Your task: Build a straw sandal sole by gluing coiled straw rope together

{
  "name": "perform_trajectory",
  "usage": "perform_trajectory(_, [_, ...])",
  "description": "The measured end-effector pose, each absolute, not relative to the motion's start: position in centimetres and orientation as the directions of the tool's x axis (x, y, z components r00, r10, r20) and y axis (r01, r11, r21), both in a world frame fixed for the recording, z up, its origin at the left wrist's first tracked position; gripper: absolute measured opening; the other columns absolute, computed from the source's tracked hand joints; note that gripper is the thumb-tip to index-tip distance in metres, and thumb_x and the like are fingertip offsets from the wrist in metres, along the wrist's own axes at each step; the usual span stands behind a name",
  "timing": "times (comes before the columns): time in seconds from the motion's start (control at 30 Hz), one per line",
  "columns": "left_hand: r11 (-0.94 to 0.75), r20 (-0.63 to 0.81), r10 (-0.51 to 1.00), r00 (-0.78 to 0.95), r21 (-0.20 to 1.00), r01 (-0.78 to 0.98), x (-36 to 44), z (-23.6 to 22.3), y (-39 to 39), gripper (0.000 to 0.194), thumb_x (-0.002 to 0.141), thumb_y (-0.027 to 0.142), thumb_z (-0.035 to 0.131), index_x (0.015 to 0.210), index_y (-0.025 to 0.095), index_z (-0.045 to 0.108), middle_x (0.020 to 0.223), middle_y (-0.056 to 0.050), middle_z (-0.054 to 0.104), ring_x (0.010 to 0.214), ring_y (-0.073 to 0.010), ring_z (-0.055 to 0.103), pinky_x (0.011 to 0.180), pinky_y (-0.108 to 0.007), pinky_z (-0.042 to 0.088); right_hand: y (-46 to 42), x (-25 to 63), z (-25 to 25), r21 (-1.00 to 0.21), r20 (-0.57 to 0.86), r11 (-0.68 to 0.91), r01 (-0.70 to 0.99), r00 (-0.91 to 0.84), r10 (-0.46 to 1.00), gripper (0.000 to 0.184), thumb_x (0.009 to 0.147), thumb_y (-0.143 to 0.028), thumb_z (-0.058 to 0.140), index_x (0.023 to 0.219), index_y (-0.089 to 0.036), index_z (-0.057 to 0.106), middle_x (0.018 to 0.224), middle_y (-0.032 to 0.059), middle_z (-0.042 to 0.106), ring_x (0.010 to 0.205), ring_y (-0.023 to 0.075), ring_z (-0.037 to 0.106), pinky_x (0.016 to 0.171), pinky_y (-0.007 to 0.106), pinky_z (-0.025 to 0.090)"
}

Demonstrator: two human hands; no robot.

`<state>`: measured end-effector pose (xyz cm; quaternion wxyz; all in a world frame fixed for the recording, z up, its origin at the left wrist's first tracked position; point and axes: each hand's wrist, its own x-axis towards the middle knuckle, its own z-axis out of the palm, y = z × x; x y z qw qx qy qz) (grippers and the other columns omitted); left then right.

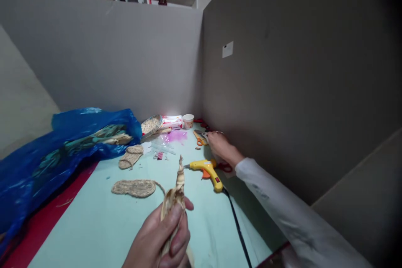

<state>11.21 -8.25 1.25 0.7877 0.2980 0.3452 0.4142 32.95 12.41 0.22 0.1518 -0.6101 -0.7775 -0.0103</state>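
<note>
In the lower middle of the head view, my left hand (169,230) is closed round a strip of dried, pale plant husk (180,180), its twisted tip pointing up. My right hand (220,144) reaches far forward along the dark wall. Its fingers are curled over a small greyish thing that I cannot make out, beside the orange-handled scissors (200,139). Below that arm lies a yellow glue gun (205,167), nozzle to the left. A woven sole (135,188) with a cord trailing from it rests left of the husk; behind it sits a small woven slipper (130,157).
A blue plastic bag (91,117) with green and pale husks spreads over the left side. At the back stand a woven basket (151,125) and a paper cup (188,121). Red-handled scissors (225,167) lie under my right forearm. The glue gun's black cord (237,222) runs toward me.
</note>
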Motion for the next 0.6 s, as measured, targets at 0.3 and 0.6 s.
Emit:
perform_trajectory(0.3, [0.502,-0.264,0.859,0.44,0.607,-0.617,9.3,1.6,-8.8,0.025,0.093,0.041,0.059,0.095,0.016,0.06,0.068,-0.001,0.058,0.043,-0.0021,0.029,0.039,-0.015,0.018,16.1,33.2,-1.8,0.023,0.062,0.156,0.988,-0.157,0.986,0.036,0.096,-0.033,0.065,0.126,-0.014,0.06,0.126,0.012,0.063,0.107,0.0249,0.065,0.089,0.045,0.056])
perform_trajectory(0.6, [0.3,-0.226,0.951,0.209,0.836,-0.459,8.9,1.7,-8.5,0.026,0.098,0.038,0.052,0.094,0.015,0.062,0.073,-0.002,0.063,0.04,-0.0025,0.03,0.035,-0.016,0.023,11.3,36.4,3.5,-0.363,0.108,0.179,0.914,-0.15,0.983,0.045,0.095,-0.028,0.059,0.137,-0.013,0.047,0.104,0.0086,0.067,0.088,0.0217,0.067,0.076,0.036,0.057])
